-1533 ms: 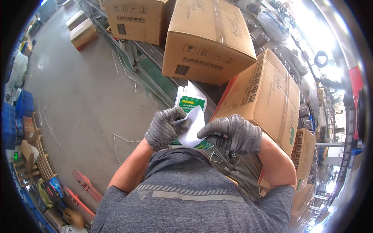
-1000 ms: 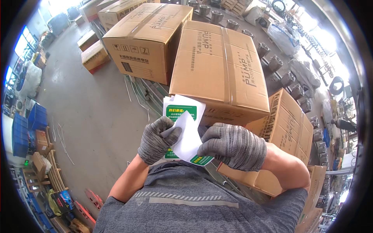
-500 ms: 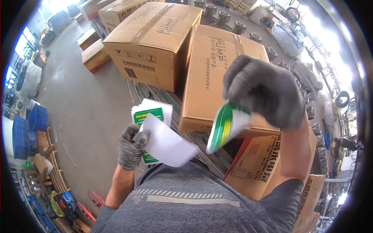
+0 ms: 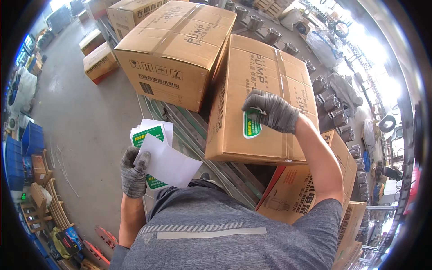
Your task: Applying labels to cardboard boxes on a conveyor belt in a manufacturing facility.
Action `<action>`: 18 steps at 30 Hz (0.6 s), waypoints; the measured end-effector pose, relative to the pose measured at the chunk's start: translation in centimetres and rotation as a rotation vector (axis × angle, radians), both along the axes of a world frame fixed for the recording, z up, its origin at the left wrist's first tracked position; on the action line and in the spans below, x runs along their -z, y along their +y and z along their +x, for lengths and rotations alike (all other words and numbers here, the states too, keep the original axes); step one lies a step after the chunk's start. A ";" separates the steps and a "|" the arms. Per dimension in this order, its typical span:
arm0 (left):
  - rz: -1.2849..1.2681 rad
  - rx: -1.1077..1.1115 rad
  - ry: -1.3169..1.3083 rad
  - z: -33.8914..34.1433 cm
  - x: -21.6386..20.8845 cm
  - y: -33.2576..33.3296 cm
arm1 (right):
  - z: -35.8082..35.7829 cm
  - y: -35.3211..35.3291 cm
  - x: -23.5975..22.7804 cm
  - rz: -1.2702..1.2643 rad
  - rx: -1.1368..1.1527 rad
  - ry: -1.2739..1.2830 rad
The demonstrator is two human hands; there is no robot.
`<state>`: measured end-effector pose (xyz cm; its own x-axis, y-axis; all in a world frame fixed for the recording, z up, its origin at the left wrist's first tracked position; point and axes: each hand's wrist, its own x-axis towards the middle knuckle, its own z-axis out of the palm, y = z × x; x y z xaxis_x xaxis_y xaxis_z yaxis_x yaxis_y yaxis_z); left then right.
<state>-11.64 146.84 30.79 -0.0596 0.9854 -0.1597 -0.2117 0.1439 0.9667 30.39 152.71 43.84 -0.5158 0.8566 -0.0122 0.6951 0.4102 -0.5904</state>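
Observation:
My right hand (image 4: pixel 273 113), in a grey knit glove, has its fingers curled over the upper edge of a green-and-white sticker (image 4: pixel 252 128). The sticker lies against the top of a brown cardboard carton (image 4: pixel 279 67), towards its near left part; whether all of it touches is hidden by the fingers. At the left, my gloved left hand (image 4: pixel 134 173) is closed on a stack of similar green stickers (image 4: pixel 150 132). A bent white sheet (image 4: pixel 173 162) sticks out from under its thumb, in front of the stack.
A second taped carton (image 4: pixel 171 72) stands just left of the first, both on metal rails (image 4: pixel 189 121). Another carton (image 4: pixel 288 189) sits lower, beside my right arm. Several metal cylinders (image 4: pixel 273 36) line the far right. Blue bins (image 4: pixel 32 137) stand at the left.
My right hand has moved left and down to the carton top, bringing the curled sticker flat against it. My left hand has shifted left with the stack and white sheet.

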 end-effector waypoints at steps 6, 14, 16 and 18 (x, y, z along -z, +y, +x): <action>-0.049 0.013 -0.021 -0.5 0.9 0.4 | -1.1 -2.7 0.1 0.535 0.215 -0.177; -0.076 0.087 -0.070 0.1 0.8 1.6 | 0.1 -5.2 0.4 -1.017 0.440 0.799; -0.076 0.094 -0.081 0.3 0.4 1.8 | -0.4 -4.6 0.5 -0.898 0.522 0.950; -0.080 0.105 -0.118 0.4 0.1 2.4 | 0.4 -2.7 2.6 -0.513 0.533 1.194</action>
